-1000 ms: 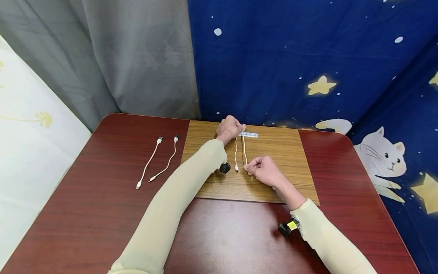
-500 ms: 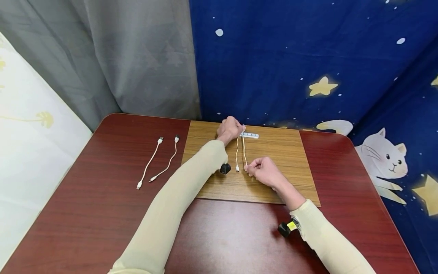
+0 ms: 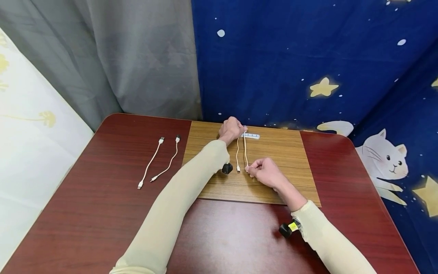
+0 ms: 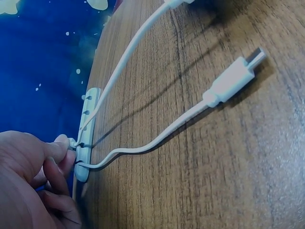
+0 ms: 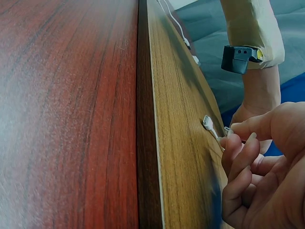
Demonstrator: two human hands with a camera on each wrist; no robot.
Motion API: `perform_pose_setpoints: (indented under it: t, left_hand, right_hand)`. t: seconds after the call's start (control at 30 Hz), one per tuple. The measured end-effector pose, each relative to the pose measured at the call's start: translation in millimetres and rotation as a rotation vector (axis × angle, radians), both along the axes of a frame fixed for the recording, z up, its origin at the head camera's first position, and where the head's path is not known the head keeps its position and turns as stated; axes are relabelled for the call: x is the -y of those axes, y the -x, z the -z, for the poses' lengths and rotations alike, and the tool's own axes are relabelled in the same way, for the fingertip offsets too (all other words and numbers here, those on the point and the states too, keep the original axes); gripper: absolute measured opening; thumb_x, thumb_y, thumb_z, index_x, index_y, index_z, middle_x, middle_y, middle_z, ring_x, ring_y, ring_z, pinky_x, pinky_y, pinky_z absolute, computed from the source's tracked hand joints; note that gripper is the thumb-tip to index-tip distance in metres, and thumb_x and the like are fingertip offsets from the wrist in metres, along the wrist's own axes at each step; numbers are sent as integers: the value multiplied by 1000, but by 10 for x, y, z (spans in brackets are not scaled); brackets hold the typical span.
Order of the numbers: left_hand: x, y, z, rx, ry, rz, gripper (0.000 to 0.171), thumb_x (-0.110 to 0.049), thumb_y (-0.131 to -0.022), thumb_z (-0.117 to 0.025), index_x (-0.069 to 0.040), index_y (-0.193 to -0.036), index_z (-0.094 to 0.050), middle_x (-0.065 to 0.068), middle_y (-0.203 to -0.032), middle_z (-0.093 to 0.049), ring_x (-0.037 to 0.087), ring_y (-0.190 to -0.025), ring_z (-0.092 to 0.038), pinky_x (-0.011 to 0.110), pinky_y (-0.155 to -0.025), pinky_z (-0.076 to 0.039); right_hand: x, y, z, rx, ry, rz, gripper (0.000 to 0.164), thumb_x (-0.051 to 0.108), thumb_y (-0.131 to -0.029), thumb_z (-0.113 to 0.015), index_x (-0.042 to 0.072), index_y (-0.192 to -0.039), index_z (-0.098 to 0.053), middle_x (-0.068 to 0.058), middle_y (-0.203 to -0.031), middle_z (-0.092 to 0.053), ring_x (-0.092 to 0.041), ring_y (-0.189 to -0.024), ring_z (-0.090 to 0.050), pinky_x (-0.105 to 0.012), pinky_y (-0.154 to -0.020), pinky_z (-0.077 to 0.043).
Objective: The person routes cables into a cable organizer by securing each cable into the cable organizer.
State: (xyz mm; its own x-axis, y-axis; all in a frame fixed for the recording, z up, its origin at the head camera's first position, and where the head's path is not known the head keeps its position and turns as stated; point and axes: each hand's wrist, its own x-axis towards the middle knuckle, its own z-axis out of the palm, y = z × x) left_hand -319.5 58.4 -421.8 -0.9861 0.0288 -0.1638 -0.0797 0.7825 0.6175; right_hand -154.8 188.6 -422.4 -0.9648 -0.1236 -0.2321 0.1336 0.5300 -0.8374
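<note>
A light cable clip strip (image 4: 86,129) with several slots lies along the board's far edge. In the left wrist view, one white charging cable (image 4: 167,131) passes through a slot near the strip's lower end, its metal plug lying on the board. Another white charging cable (image 4: 126,57) stretches above the board from the strip. My left hand (image 3: 230,129) pinches this second cable's far end, just behind the strip. With thumb and fingertips, my right hand (image 3: 267,171) pinches its near connector (image 5: 228,130). Whether the second cable sits down inside its slot, I cannot tell.
Two more white USB cables, a left one (image 3: 150,163) and a right one (image 3: 170,161), lie on the dark red table (image 3: 102,213) left of the wooden board (image 3: 284,160). Grey and blue curtains (image 3: 256,57) hang behind the far edge.
The head view shifts very slightly. Both hands keep their hold on the second cable in nearly the same place.
</note>
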Motion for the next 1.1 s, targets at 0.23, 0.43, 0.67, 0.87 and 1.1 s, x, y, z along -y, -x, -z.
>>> perform_pose_setpoints:
  t: [0.23, 0.43, 0.67, 0.87, 1.1]
  left_hand:
    - [-12, -13, -60, 9, 16, 4, 26, -40, -95, -73, -19, -79, -71, -4, -88, -66, 17, -79, -60, 36, -74, -48]
    - [-6, -1, -84, 11, 47, 12, 23, -39, -95, -74, -20, -81, -72, -4, -91, -67, 18, -81, -61, 36, -74, -49]
    - [24, 12, -64, -16, 44, 53, 24, -37, -96, -72, -19, -79, -72, -4, -91, -68, 18, -80, -60, 36, -71, -48]
    - [35, 21, -57, -31, 25, 54, 23, -37, -95, -73, -20, -79, -73, -4, -93, -69, 18, -80, -61, 36, -70, -49]
    - [29, 62, -9, -10, 15, 34, 21, -39, -95, -73, -22, -83, -74, -5, -95, -69, 17, -82, -61, 36, -72, -49]
  right_hand:
    - [-7, 16, -24, 10, -10, -18, 19, 12, -97, -69, -1, -84, -69, -8, -68, -64, -8, -52, -42, -23, -48, -30]
    - [-28, 24, -18, 16, 1, -24, 18, 10, -97, -68, -3, -84, -69, -7, -65, -62, -6, -50, -41, -21, -46, -30]
    - [-37, 7, -18, 11, 7, -34, 18, 7, -96, -68, -4, -83, -69, -6, -62, -60, -6, -48, -42, -21, -44, -31]
    - [-17, 35, -8, 43, 5, -38, 18, 8, -95, -69, -3, -81, -67, -4, -62, -57, -6, -49, -42, -21, -44, -30]
    - [9, 64, -29, 42, -12, -38, 19, 11, -95, -69, -2, -81, -68, -4, -63, -57, -9, -52, -44, -22, -46, -32]
